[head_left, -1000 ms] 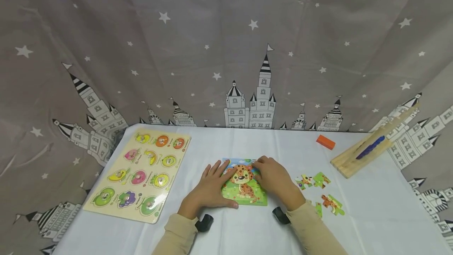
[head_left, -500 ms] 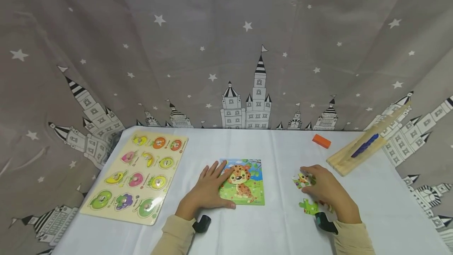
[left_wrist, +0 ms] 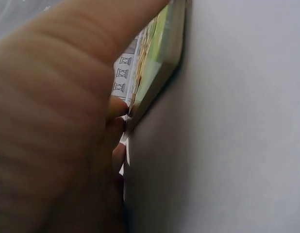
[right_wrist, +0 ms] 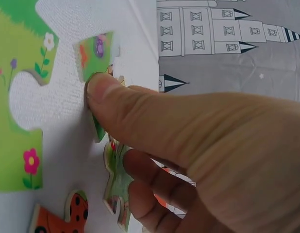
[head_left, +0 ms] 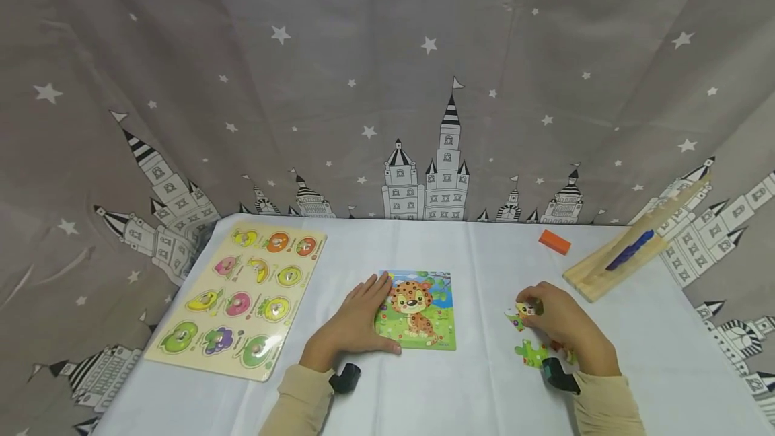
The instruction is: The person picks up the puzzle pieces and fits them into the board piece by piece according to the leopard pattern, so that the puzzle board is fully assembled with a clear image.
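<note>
A square jigsaw puzzle (head_left: 424,338) with a spotted cub picture lies flat in the middle of the table. My left hand (head_left: 354,321) rests at its left edge, fingers straight and thumb by the lower corner. In the left wrist view, the left hand (left_wrist: 53,116) lies along the side of the thick puzzle board (left_wrist: 162,63). To the right, my right hand (head_left: 563,321) pinches a small puzzle piece (head_left: 516,321) between thumb and finger. The right wrist view shows the thumb over this green piece (right_wrist: 94,58), hiding part of it.
A green puzzle piece (head_left: 531,353) and a red spotted one (right_wrist: 62,218) lie near the right hand. A fruit peg board (head_left: 236,301) occupies the left side. An orange block (head_left: 554,242) and a wooden stand (head_left: 593,278) with a blue mark sit at back right.
My right hand has left the puzzle's upper right corner and moved right to the loose pieces, where it now pinches one. The left hand stays at the puzzle, its fingers drawn slightly back.
</note>
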`<action>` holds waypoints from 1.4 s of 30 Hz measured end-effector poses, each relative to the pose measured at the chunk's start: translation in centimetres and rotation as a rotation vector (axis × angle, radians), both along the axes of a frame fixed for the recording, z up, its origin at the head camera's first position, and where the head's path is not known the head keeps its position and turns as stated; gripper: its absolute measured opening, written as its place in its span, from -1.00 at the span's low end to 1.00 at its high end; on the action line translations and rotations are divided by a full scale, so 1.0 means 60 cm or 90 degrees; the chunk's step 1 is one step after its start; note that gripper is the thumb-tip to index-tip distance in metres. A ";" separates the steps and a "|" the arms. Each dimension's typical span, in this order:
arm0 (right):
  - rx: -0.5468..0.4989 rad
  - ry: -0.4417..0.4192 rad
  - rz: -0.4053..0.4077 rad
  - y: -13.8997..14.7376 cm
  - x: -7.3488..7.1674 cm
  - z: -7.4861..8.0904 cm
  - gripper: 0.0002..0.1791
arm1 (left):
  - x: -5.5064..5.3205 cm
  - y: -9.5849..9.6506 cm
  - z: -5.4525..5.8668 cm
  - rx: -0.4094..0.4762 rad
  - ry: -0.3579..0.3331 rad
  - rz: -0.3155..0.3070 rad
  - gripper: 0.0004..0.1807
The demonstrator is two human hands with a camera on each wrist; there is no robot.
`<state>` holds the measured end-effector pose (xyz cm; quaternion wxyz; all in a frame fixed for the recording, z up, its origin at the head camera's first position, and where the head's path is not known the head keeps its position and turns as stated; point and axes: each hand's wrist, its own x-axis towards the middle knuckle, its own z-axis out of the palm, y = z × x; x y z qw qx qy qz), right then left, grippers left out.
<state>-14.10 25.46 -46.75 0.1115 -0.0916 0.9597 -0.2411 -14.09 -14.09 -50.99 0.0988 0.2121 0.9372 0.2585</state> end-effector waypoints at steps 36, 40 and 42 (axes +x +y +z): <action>-0.110 0.085 0.105 -0.343 -0.031 -0.020 -0.86 | -0.016 -0.016 -0.008 0.054 0.057 0.017 -0.45; -0.072 0.087 0.099 -0.352 -0.027 -0.015 -0.86 | -0.017 -0.016 -0.015 0.060 0.080 0.030 -0.46; -0.058 0.090 0.097 -0.356 -0.026 -0.015 -0.88 | -0.018 -0.015 -0.017 0.063 0.090 0.035 -0.47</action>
